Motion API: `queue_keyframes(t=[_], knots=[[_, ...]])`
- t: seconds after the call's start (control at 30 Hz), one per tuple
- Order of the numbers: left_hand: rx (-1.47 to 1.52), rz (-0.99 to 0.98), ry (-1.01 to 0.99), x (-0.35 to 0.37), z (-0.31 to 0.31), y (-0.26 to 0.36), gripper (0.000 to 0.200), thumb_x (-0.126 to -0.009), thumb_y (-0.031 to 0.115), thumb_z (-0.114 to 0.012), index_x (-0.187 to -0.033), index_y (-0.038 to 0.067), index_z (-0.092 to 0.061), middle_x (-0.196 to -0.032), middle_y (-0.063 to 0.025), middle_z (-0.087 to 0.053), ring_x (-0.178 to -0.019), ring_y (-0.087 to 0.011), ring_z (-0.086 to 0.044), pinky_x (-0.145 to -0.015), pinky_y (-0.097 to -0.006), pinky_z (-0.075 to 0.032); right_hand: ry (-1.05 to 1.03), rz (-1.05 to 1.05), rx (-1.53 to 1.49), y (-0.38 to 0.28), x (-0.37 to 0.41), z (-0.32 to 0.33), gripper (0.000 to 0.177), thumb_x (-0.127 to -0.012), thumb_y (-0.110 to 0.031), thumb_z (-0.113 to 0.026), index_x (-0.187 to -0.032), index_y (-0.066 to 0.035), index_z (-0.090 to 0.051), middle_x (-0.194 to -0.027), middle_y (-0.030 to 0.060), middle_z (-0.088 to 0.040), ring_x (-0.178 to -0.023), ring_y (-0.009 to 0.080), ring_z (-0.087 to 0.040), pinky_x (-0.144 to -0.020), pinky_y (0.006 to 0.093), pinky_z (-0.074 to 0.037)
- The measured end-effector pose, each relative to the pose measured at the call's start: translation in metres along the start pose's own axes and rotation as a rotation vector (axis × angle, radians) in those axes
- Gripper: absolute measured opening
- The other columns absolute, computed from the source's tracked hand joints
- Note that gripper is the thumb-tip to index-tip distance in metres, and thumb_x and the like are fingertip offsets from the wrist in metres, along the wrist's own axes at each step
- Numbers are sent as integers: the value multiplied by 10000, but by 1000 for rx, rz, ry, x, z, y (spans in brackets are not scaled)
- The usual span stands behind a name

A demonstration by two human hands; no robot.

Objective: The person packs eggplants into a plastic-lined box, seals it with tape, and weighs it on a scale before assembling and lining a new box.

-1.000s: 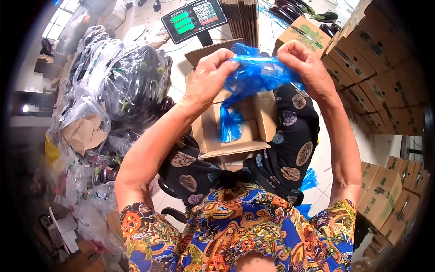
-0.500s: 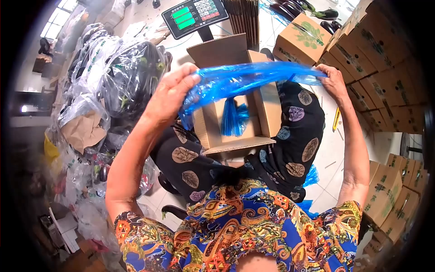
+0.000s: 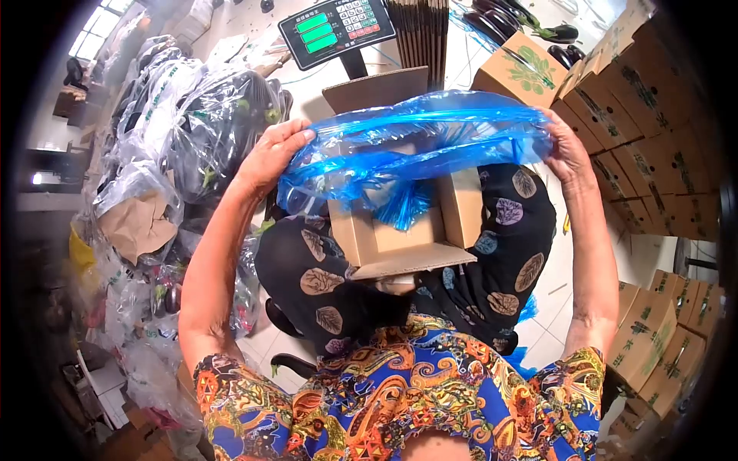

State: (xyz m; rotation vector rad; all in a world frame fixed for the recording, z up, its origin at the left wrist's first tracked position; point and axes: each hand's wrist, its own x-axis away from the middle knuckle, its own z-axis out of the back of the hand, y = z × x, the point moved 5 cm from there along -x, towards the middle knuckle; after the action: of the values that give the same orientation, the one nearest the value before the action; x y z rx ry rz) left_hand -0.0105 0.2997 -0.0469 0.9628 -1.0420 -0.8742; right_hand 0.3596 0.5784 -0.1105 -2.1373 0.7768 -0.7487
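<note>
A blue plastic bag (image 3: 361, 167) is stretched wide between my two hands, its mouth spread apart. My left hand (image 3: 275, 154) is closed on the bag's left edge, thumb on top. On the opposite edge my right hand (image 3: 567, 146) grips the film, with some fingers hidden behind it. Below the bag an open cardboard box (image 3: 461, 211) stands between my knees, its flaps folded out. A gathered blue tail of plastic (image 3: 403, 207) hangs into the box, seemingly the bag's lower end.
A scale display (image 3: 336, 31) stands behind the box near a stack of flat cardboard (image 3: 419, 38). Clear bags of eggplants (image 3: 219, 131) crowd the left. Printed cartons (image 3: 653, 154) are stacked at right, and loose eggplants (image 3: 492, 23) lie at the back.
The bag has opened from a narrow stretched band into a wide mouth. My left hand has shifted a little left and down, and the bag now covers more of the box.
</note>
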Motion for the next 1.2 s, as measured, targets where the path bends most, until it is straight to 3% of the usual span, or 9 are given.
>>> queue_keyframes(t=[0.17, 0.53, 0.63, 0.73, 0.8, 0.87, 1.0, 1.07, 1.2], knots=[[76, -197, 229, -43, 32, -4, 192, -962, 149, -548, -1057, 7, -638, -918, 9, -628, -815, -64, -552, -739, -225, -455, -207, -113, 9, 14, -42, 21, 264, -909, -85, -635, -1163, -20, -599, -1044, 86, -679, -887, 133, -668, -806, 269, -575], [-10, -111, 494, -140, 80, -75, 160, -935, 131, -581, -960, -12, -648, -819, -13, -626, -741, -89, -531, -680, -266, -442, 120, -258, 320, 29, -115, -23, 105, -936, -70, -578, -1023, -21, -612, -891, 68, -668, -731, 128, -647, -710, 273, -591], [-299, -126, 476, -160, 96, -125, 148, -938, 138, -588, -867, 20, -644, -746, 26, -568, -708, -60, -472, -634, -249, -407, 30, -316, 515, 43, -115, -18, 64, -936, -100, -594, -930, -49, -631, -813, 19, -657, -633, 99, -596, -613, 248, -539], [-546, -139, 317, -161, 92, -192, 220, -903, 213, -608, -924, -3, -645, -813, -113, -688, -763, -181, -638, -708, -353, -492, -108, -383, 778, 79, -119, 14, 173, -969, -156, -572, -831, -90, -652, -719, -44, -619, -601, 45, -535, -558, 194, -427], [-605, -513, 255, -127, 69, -226, 258, -887, 244, -612, -991, 13, -663, -900, -121, -722, -832, -211, -675, -758, -349, -510, -96, -476, 765, 90, -88, 34, 175, -971, -150, -561, -834, -89, -650, -718, -61, -606, -606, 35, -516, -553, 185, -403], [-353, -245, 187, -103, 68, -273, 265, -874, 234, -622, -1046, 36, -668, -938, -121, -719, -839, -196, -671, -766, -337, -514, -38, -515, 853, 89, -82, 62, 206, -952, -262, -597, -833, -102, -650, -726, -55, -608, -616, 49, -521, -574, 213, -416], [-272, 235, 562, -41, 73, -236, 270, -856, 173, -622, -1082, 36, -677, -997, -123, -705, -866, -191, -665, -769, -325, -518, 188, -443, 1183, 45, -48, 76, 315, -912, -379, -622, -880, -68, -664, -719, 4, -625, -620, 119, -562, -597, 303, -474], [-72, 235, 805, -19, 98, -231, 283, -855, 87, -583, -1117, 3, -648, -1026, -134, -678, -829, -192, -658, -719, -296, -525, 85, 71, 1675, 21, -38, 91, 254, -878, -240, -658, -923, 8, -636, -722, 113, -631, -654, 202, -619, -643, 352, -506], [418, 254, 793, 16, 99, -172, 331, -850, -27, -476, -1164, -26, -584, -1012, -119, -646, -750, -137, -628, -630, -227, -526, -40, 400, 1520, -8, -12, -73, 186, -866, -162, -678, -860, 8, -603, -758, 142, -621, -713, 280, -647, -664, 394, -494]])
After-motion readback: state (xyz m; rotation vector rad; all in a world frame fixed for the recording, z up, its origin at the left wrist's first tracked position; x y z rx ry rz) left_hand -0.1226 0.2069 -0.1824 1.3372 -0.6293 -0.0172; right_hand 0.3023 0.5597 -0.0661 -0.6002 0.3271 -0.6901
